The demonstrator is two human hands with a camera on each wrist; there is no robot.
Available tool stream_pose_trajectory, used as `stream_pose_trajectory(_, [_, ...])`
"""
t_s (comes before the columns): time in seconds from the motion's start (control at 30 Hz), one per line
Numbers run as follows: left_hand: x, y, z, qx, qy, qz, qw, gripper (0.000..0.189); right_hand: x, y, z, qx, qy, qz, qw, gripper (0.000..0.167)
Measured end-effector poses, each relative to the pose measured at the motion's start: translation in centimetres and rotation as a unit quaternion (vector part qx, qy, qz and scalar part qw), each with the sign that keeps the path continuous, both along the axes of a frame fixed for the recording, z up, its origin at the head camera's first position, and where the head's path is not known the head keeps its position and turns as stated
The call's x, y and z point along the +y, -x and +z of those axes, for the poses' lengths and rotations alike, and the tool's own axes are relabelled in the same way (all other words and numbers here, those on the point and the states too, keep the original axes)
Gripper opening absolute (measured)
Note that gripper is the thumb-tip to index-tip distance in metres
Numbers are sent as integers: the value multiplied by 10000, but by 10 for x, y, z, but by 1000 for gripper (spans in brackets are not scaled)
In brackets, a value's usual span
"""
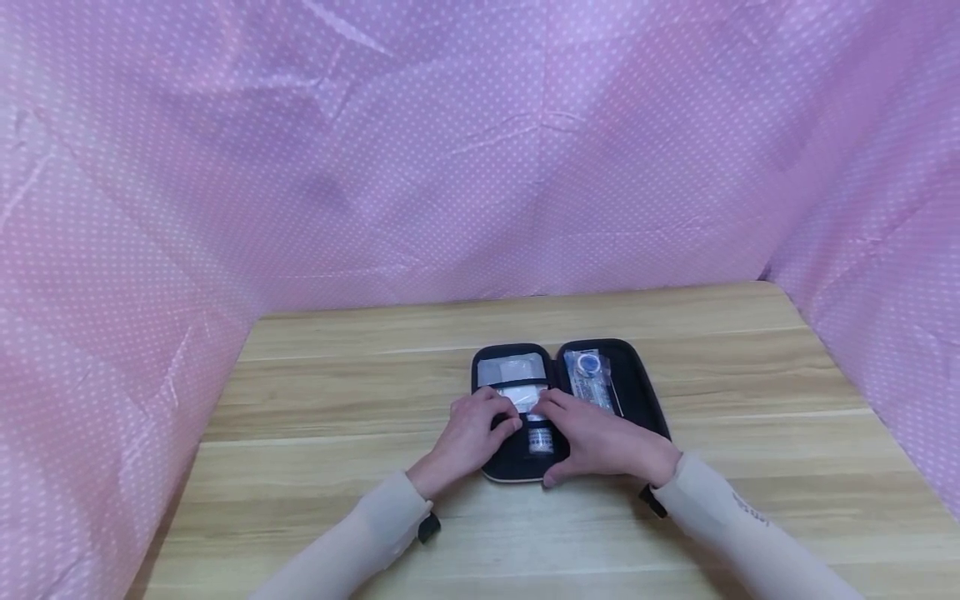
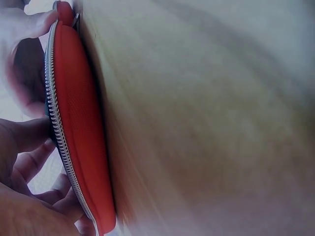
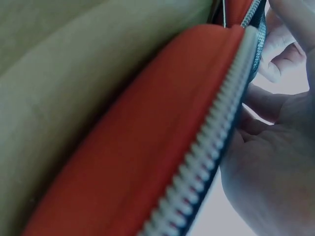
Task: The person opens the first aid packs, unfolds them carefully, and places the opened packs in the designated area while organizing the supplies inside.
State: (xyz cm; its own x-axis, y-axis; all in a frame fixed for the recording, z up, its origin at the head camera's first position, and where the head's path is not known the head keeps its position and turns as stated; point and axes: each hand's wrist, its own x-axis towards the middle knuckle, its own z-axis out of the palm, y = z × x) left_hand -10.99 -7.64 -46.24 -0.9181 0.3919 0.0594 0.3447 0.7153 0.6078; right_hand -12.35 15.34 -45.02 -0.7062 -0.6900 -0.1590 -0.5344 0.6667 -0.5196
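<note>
A zip case (image 1: pixel 514 472), black inside and red outside, lies unfolded on the table. In the head view, elastic straps cross its left half over flat clear-wrapped packets (image 1: pixel 517 368) and a small wrapped white roll (image 1: pixel 540 442). My left hand (image 1: pixel 474 429) reaches over that half with bent fingers near the middle strap; what its fingertips touch is hidden. My right hand (image 1: pixel 606 437) lies over the case's middle, fingertips by the roll's upper end, thumb apart near the front rim. Both wrist views show the red shell (image 2: pixel 81 123) and zip teeth (image 3: pixel 204 142), with fingers inside the rim.
The case's right half holds a clear plastic bag (image 1: pixel 588 383) with a round blue-and-white piece (image 1: pixel 588 363) on top. Beneath everything is a wooden table (image 1: pixel 337 392). Pink dotted cloth (image 1: pixel 480 167) hangs behind it and on both sides.
</note>
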Motion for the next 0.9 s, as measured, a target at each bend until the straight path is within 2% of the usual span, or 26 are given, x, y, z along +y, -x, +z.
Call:
stream_pose_trajectory(0.33, [0,0,0,37,30,-43,10000,5,4,-2,-2,84,406,236,9989,67])
stream_pose_trajectory(0.6, [-2,-1,-1,-12,179,-61,9998,7,4,-2,-2,-24,427,234,9988,63])
stream_pose_trajectory(0.73, [-5,-2,-1,144,474,-293,9983,11,3,-4,-2,-47,276,157,9995,65])
stream_pose_trajectory(0.9, [-14,-7,6,428,700,-718,9940,20,6,-7,-3,-89,252,15,9996,68])
